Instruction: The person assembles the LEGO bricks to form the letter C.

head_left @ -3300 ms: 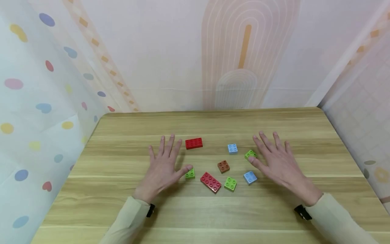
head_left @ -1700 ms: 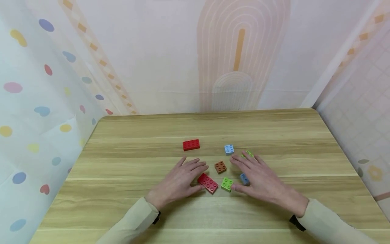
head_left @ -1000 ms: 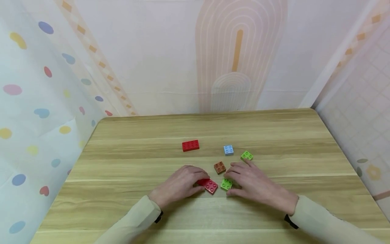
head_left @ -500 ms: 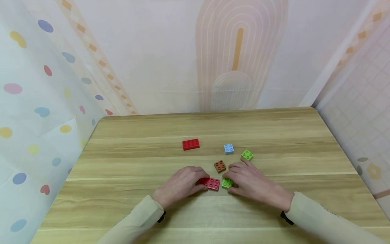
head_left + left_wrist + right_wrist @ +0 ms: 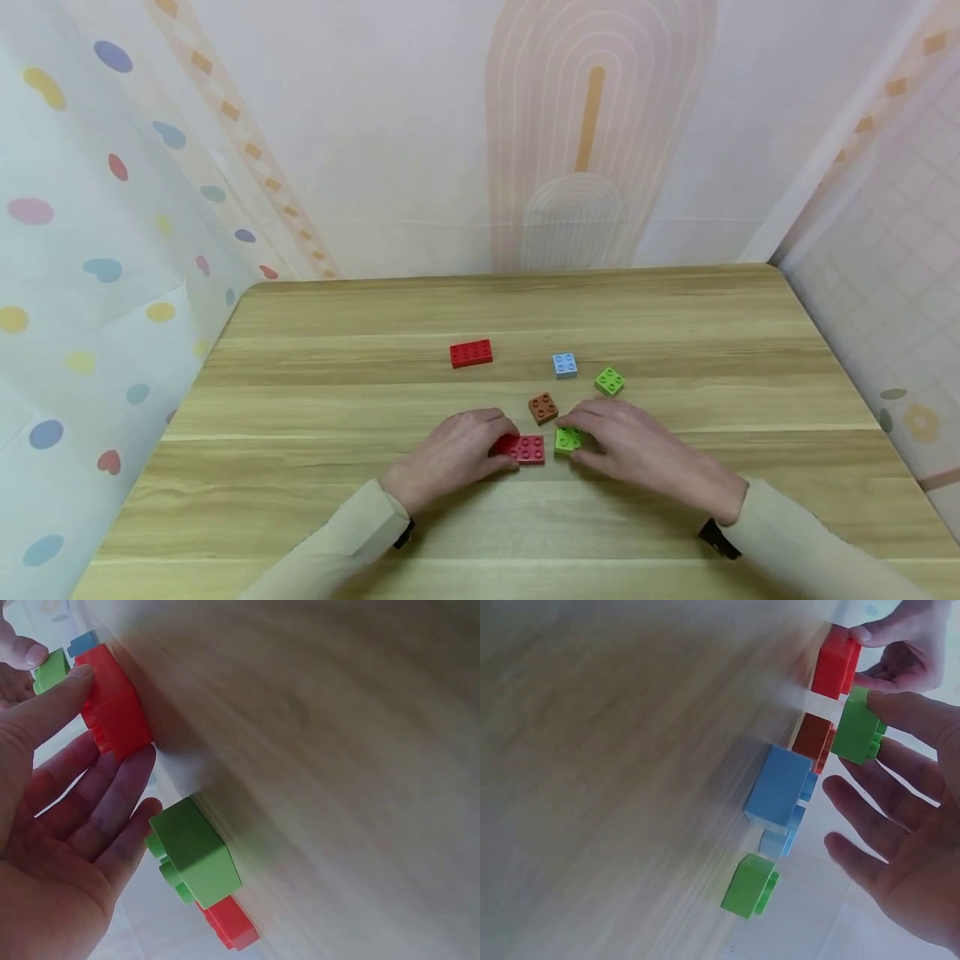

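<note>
My left hand grips the left end of a dark red eight-stud toy brick between thumb and fingers; its right half shows, lying straight left to right. In the left wrist view the thumb lies on one side of that red brick. Just right of it, my right hand pinches a green four-stud brick between thumb and fingertips. The right wrist view shows this green brick seemingly a little off the table, studs facing up. A narrow gap separates the two held bricks.
A brown brick sits just behind the held ones. Farther back lie a red brick, light blue brick and green brick. The hands hide another blue brick and another green brick from the head view.
From spread apart, both hands came inward and took hold of the dark red and green bricks. The red brick turned from diagonal to straight; the green one turned and shifted slightly right.
</note>
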Motion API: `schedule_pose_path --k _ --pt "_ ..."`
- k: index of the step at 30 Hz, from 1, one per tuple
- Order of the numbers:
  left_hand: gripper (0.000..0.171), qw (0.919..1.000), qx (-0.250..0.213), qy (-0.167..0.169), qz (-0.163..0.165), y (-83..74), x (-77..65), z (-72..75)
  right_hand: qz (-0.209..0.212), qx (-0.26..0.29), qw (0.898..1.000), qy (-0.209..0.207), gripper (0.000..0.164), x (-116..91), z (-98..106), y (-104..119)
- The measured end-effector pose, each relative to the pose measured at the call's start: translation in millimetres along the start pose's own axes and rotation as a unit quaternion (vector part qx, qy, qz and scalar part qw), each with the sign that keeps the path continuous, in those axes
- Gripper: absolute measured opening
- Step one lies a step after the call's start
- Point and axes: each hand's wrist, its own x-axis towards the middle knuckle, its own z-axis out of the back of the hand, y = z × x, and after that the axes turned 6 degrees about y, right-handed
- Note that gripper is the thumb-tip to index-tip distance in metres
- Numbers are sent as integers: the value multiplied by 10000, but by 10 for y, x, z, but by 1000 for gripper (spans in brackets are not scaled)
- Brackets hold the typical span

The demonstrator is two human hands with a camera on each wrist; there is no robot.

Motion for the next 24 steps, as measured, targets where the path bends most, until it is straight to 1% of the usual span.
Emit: schedule_pose_path --k 5,12,16,24 --pt "30 10000 8 -68 -30 -6 -9 -6 -119 457 9988 126 43 -10 7 23" --pt "45 9995 -293 115 96 6 -29 0 -34 734 9972 135 44 5 -27 61" --pt "42 9991 -344 237 105 17 -45 9 -68 813 9965 178 44 28 -41 83" --pt "38 9991 -359 240 39 31 -60 19 -54 829 9963 212 44 79 -66 124"
